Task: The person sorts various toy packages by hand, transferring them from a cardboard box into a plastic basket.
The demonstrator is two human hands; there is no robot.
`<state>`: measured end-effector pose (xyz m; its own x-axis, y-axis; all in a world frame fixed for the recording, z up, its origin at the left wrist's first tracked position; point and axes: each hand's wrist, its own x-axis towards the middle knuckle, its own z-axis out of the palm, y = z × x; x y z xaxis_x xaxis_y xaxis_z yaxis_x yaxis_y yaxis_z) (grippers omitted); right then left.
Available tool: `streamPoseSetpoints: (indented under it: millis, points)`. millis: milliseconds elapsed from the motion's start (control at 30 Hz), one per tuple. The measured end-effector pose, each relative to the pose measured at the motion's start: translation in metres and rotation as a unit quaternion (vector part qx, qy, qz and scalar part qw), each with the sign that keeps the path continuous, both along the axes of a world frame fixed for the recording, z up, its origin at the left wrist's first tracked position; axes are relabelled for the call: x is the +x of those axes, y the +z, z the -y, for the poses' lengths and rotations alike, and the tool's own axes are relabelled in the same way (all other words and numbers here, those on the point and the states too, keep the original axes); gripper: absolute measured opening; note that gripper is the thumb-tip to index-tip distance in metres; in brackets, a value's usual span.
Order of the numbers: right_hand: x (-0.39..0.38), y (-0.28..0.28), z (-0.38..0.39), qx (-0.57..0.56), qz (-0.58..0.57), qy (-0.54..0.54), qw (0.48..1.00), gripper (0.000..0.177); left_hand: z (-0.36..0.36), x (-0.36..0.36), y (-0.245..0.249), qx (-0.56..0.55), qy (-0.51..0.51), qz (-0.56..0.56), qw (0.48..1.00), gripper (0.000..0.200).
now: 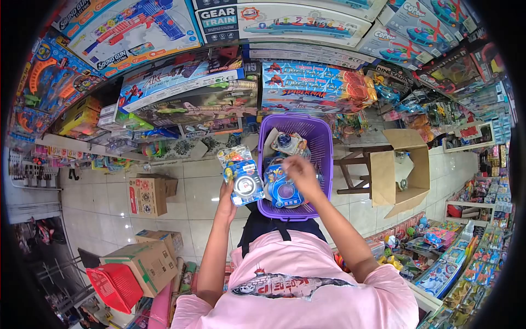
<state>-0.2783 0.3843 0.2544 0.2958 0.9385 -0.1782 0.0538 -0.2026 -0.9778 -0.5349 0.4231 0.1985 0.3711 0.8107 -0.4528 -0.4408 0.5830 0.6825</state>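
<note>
My left hand [225,196] is closed on blister-packed yo-yos [245,183], held just left of a purple plastic basket [327,148]. The front pack is blue with a round silver-white disc, and another colourful pack sticks out behind it. Over the basket is my right hand [301,176], its fingers loosely bent, with nothing visible in them. Just below those fingers lies a blue yo-yo pack [282,189] inside the basket. Farther back in it sits a pale pack with a dark blue round piece [285,141]. The right hand hides part of the contents.
Shelves of boxed toys, including a Gear Train box [285,23], stand ahead. To the right, an open cardboard box [378,172] rests by a dark wooden stool [350,171]. Cartons [147,198] and a red basket [112,285] are at left on the tiled floor [203,203].
</note>
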Motion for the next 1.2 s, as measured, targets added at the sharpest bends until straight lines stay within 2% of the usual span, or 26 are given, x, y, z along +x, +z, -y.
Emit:
streamPoseSetpoints:
  millis: [33, 67, 133, 167, 233, 367, 433, 467, 500, 567, 700, 767, 800, 867, 900, 967, 1000, 1033, 1067, 1100, 1133, 1200]
  points:
    - [-0.015, 0.004, 0.005, 0.015, 0.046, 0.083, 0.995, 0.019, -0.001, 0.005, 0.001, 0.002, -0.004, 0.000, 1.000, 0.056]
    - [-0.029, 0.005, 0.009, 0.016, 0.047, 0.079, 0.996, 0.019, -0.001, 0.009, 0.003, 0.015, -0.019, -0.014, 1.000, 0.057]
    - [-0.050, 0.006, 0.015, -0.028, -0.067, 0.097, 0.993, 0.025, -0.003, 0.015, 0.003, 0.023, -0.046, -0.026, 0.998, 0.061]
    - [-0.052, 0.006, 0.015, -0.027, -0.066, 0.095, 0.993, 0.025, -0.004, 0.016, 0.001, 0.024, -0.049, -0.025, 0.998, 0.061]
    - [-0.053, 0.003, 0.015, -0.037, -0.135, 0.059, 0.988, 0.025, -0.006, 0.017, -0.006, 0.010, -0.028, 0.018, 0.999, 0.059]
    - [-0.044, -0.003, 0.018, -0.079, -0.194, 0.075, 0.975, 0.022, -0.006, 0.017, -0.010, 0.016, -0.040, 0.022, 0.999, 0.060]
    - [-0.041, -0.003, 0.015, -0.059, -0.140, 0.004, 0.988, 0.020, -0.006, 0.017, 0.006, 0.010, -0.057, -0.001, 0.998, 0.061]
    - [-0.034, -0.002, 0.012, -0.079, -0.160, -0.049, 0.983, 0.017, -0.006, 0.017, 0.015, 0.002, -0.073, -0.023, 0.997, 0.063]
    - [-0.025, -0.008, 0.006, -0.079, -0.159, -0.048, 0.983, 0.017, -0.006, 0.017, 0.018, 0.002, -0.072, -0.023, 0.997, 0.063]
    - [0.000, -0.038, -0.006, -0.060, -0.176, -0.184, 0.965, 0.013, -0.007, 0.014, 0.021, -0.016, -0.057, -0.019, 0.998, 0.059]
    - [0.050, -0.100, -0.028, -0.100, -0.164, -0.255, 0.948, 0.011, -0.006, 0.006, 0.021, -0.024, -0.047, -0.025, 0.998, 0.059]
    - [0.067, -0.145, -0.038, -0.170, -0.124, -0.372, 0.904, 0.012, -0.006, 0.003, 0.022, -0.015, -0.044, -0.024, 0.999, 0.059]
    - [0.075, -0.157, -0.041, -0.170, -0.126, -0.370, 0.905, 0.012, -0.005, 0.001, 0.024, -0.014, -0.043, -0.026, 0.999, 0.059]
    - [0.087, -0.170, -0.044, -0.235, -0.289, -0.380, 0.847, 0.012, -0.005, -0.003, 0.027, -0.015, -0.045, -0.026, 0.999, 0.059]
    - [0.087, -0.167, -0.045, -0.235, -0.290, -0.378, 0.847, 0.012, -0.005, -0.005, 0.027, -0.014, -0.044, -0.028, 0.999, 0.059]
    - [0.088, -0.162, -0.045, -0.219, -0.263, -0.330, 0.879, 0.015, -0.005, -0.008, 0.026, -0.008, -0.040, -0.035, 0.999, 0.060]
    - [0.079, -0.132, -0.044, -0.231, -0.181, -0.327, 0.898, 0.011, -0.005, -0.010, 0.025, -0.008, -0.040, -0.035, 0.999, 0.060]
    - [0.071, -0.124, -0.044, -0.230, -0.181, -0.326, 0.899, 0.011, -0.006, -0.011, 0.025, -0.009, -0.039, -0.035, 0.999, 0.061]
    - [0.066, -0.121, -0.042, -0.169, 0.022, -0.343, 0.924, 0.013, -0.006, -0.011, 0.025, -0.011, -0.039, -0.035, 0.999, 0.062]
    - [0.060, -0.117, -0.039, -0.101, 0.224, -0.346, 0.906, 0.015, -0.007, -0.012, 0.025, -0.012, -0.040, -0.035, 0.999, 0.062]
    - [0.047, -0.089, -0.034, -0.031, 0.194, -0.292, 0.936, 0.014, -0.008, -0.012, 0.024, -0.010, -0.040, -0.038, 0.998, 0.062]
    - [0.020, -0.058, -0.024, 0.016, 0.051, -0.147, 0.988, 0.014, -0.009, -0.008, 0.022, -0.009, -0.045, -0.039, 0.998, 0.063]
